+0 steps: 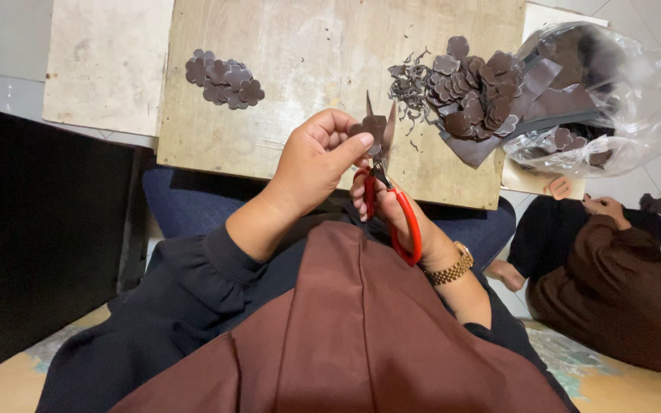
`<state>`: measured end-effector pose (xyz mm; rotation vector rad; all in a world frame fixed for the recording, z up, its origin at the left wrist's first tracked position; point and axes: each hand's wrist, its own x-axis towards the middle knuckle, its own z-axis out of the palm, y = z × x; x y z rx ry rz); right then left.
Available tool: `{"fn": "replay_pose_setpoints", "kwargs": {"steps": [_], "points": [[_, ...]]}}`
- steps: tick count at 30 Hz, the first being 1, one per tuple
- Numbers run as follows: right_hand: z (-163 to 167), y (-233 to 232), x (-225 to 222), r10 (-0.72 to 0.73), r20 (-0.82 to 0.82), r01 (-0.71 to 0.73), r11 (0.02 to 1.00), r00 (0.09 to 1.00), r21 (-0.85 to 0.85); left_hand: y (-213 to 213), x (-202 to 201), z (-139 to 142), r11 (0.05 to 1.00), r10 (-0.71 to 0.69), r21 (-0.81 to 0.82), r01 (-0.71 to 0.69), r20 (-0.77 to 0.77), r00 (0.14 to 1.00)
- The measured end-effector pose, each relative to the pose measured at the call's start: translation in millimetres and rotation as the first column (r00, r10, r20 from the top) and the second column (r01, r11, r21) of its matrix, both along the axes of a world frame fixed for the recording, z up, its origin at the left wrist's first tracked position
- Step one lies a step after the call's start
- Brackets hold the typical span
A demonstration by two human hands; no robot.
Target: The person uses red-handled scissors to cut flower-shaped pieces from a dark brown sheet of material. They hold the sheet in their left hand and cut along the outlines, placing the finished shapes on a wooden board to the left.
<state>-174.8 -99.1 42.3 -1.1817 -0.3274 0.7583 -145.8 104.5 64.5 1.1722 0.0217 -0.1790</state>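
Scissors (389, 200) in our right hand (392, 210), blades parted around the brown flower-shaped piece (374, 126) our left hand (315, 164) pinches steady over the wooden board (292, 69).

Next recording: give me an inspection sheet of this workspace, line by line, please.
Surface: wooden board resting across the person's lap, scuffed.
Job's things: red-handled scissors with blades open around a dark brown flower-shaped piece.
Clutter: small pile of cut pieces at the board's left; larger heap with thin trimmings at its right; clear plastic bag holding dark sheets.
Grippers: left hand pinches the piece; right hand works the scissors, gold watch on the wrist.
Cables: nothing seen.
Surroundings: another person sits on the floor at right; second board at left.
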Motion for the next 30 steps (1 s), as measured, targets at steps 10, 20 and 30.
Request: {"fn": "replay_pose_setpoints", "kwargs": {"steps": [10,20,30], "points": [[0,0,-2,-0.022,0.047,0.024,0.999,0.999,-0.041,3,1,-2,0.994,0.009,-0.108,-0.009,0.001,1.000],[10,0,-3,0.014,-0.015,-0.014,1.000,1.000,0.020,-1,0,-4,0.991,0.011,-0.133,-0.012,-0.013,1.000],[5,2,-2,-0.022,0.037,0.023,1.000,0.999,-0.011,1,-2,-3,0.996,0.022,-0.081,-0.021,0.013,1.000]]}}
